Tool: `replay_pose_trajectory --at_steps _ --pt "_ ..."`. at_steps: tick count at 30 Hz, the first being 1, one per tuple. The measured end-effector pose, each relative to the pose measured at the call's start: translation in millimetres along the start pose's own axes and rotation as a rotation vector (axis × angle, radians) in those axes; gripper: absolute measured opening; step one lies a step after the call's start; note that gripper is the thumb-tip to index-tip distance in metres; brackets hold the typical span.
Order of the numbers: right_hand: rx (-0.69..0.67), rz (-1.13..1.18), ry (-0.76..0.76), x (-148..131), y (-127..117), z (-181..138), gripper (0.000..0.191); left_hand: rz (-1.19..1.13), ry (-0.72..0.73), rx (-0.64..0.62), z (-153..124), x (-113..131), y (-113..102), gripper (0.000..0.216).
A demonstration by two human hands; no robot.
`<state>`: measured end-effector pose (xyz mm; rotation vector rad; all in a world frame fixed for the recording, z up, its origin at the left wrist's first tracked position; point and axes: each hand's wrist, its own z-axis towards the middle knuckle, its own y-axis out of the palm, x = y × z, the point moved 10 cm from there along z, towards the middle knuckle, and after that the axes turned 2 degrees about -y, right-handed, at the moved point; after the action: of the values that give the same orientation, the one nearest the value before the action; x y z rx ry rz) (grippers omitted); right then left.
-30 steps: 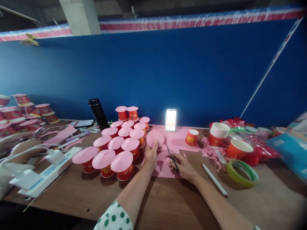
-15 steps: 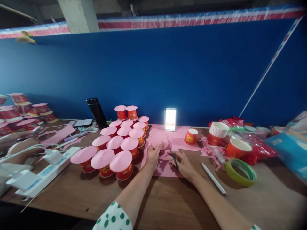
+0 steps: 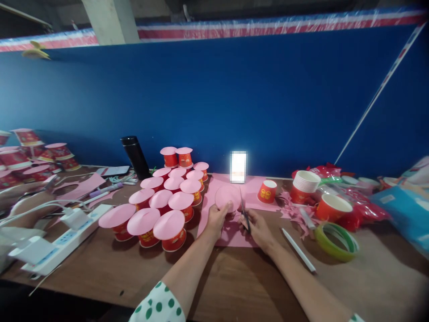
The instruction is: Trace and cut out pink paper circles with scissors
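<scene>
My left hand (image 3: 217,218) pinches a round pink paper disc (image 3: 227,197) by its near edge, thumb on top. In my right hand (image 3: 256,228) is a pair of scissors (image 3: 246,217), the blades pointing away from me along the disc's right edge. Whether the blades are parted I cannot tell. Beneath both hands lie pink paper sheets (image 3: 209,232). A red paper cup (image 3: 267,192) with a yellow print stands upside up just beyond my right hand.
Left stand several upturned red cups (image 3: 173,239) topped with pink discs, a black bottle (image 3: 135,158) and a power strip (image 3: 67,241). Right lie paper scraps (image 3: 296,210), a white pen (image 3: 298,249), tape (image 3: 337,241) and stacked cups (image 3: 305,185). Another person's hands (image 3: 33,201) are far left.
The disc and both my hands have shifted slightly to the right. My right hand with the scissors remains at the disc's right edge.
</scene>
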<state>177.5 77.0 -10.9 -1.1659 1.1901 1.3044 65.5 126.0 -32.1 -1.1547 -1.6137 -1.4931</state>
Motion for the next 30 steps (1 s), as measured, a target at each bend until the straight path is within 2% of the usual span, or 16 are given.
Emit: replay_pose_trajectory --at_steps 11,17,30 --pt "-0.009 -0.008 0.020 3 -1 0 0.051 -0.016 0.057 0.015 -3 9 0 0.040" --pt "0.006 -0.007 0.019 5 -2 1 0.047 -0.019 0.048 -0.050 -6 7 8 0.040" --pt "0.027 -0.018 0.035 5 -4 0 0.047 -0.020 0.038 -0.051 -8 11 10 0.040"
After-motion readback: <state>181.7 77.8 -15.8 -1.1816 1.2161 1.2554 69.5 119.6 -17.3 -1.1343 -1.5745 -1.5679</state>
